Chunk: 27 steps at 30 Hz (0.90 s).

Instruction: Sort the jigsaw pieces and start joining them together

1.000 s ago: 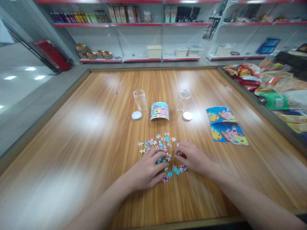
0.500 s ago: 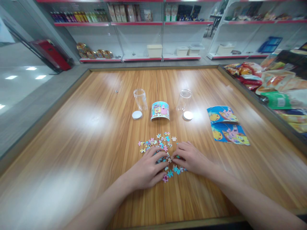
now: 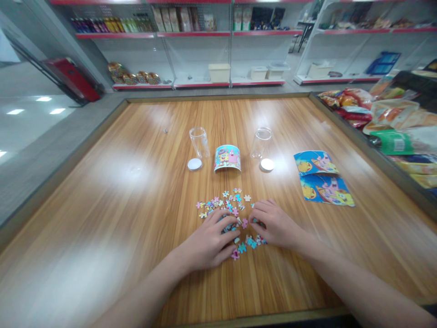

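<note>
Small jigsaw puzzle pieces (image 3: 235,212) in pink, blue and yellow lie loosely scattered on the wooden table (image 3: 143,214). My left hand (image 3: 213,237) rests over the pile's left side, palm down, with fingers spread and some pieces hidden beneath them. On the right, my right hand (image 3: 271,223) has its fingers curled and slightly apart, close to the table. A pink puzzle piece (image 3: 245,223) lies just left of its fingertips, between both hands. More blue pieces (image 3: 251,242) sit below the right hand, and a beige piece (image 3: 247,198) lies above it.
Beyond the pile stands a curved cartoon card (image 3: 227,158), flanked by two clear jars (image 3: 200,142) and white lids (image 3: 195,164), (image 3: 266,164). A folded blue cartoon sheet (image 3: 324,180) lies at right. Snack bags (image 3: 355,107) line the table's right edge; shelves (image 3: 201,50) stand behind.
My right hand has drawn slightly right, away from the piece at its fingertips. A pink piece now shows where a pale one was. My left hand stays put.
</note>
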Available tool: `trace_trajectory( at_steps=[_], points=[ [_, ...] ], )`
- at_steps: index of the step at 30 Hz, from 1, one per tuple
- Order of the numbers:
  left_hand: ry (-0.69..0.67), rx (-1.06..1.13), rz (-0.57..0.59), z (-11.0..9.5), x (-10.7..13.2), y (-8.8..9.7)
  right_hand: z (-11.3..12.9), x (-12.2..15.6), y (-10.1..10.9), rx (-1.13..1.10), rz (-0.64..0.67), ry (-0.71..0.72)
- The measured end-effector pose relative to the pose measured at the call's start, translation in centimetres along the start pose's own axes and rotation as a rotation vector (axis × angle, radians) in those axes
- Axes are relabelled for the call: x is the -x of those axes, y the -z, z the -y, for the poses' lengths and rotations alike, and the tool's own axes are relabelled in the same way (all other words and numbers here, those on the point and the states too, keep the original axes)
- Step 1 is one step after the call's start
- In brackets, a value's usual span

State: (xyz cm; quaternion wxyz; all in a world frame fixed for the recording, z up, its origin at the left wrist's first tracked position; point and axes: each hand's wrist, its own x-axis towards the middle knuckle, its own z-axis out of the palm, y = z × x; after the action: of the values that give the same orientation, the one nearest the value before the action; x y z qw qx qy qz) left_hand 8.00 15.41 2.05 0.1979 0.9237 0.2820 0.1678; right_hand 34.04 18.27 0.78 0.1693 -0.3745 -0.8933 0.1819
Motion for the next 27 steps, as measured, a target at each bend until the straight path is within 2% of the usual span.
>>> trace_trajectory(
  at_steps=[8,13,27],
  points=[
    [0.01,0.005,0.019,0.0,0.0,0.1,0.8,0.3,1.2,-0.097,0.142,0.142],
    [0.01,0.005,0.001,0.0,0.0,0.1,0.9,0.4,1.5,-0.103,0.209,0.164],
    [0.009,0.006,0.003,0.0,0.0,0.1,1.1,0.3,1.8,-0.13,0.253,0.144]
  ],
)
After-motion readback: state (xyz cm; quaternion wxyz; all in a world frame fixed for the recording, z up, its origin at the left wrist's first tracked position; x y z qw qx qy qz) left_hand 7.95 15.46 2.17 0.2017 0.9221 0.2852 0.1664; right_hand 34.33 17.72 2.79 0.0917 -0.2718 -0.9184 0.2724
